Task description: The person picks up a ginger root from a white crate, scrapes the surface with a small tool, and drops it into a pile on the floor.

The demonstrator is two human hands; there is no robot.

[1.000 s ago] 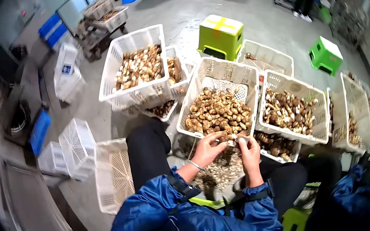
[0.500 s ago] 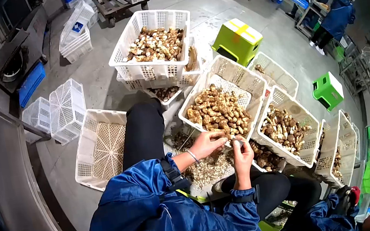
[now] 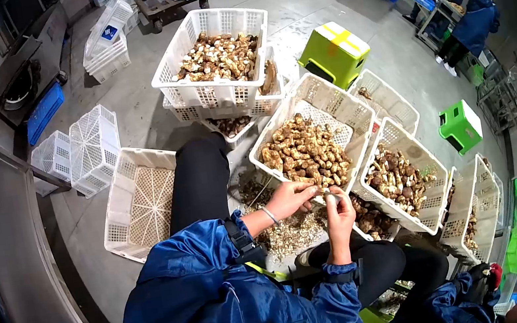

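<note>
The left hand (image 3: 290, 201) and right hand (image 3: 340, 217) are nearly meeting at the crate's (image 3: 323, 95) near edge, perhaps to steady something small; their grip is staying too hidden to tell. Beyond, mushrooms (image 3: 305, 151) are lying heaped toward that edge, probably because the crate is leaning.

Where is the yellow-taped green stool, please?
In the head view, the yellow-taped green stool stands on the floor, right of centre, just beyond the large mushroom crate before the hands.

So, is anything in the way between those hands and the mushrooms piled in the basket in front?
Just the basket's near rim: the left hand and right hand are right by it, and nothing visible covers the mushrooms.
</note>
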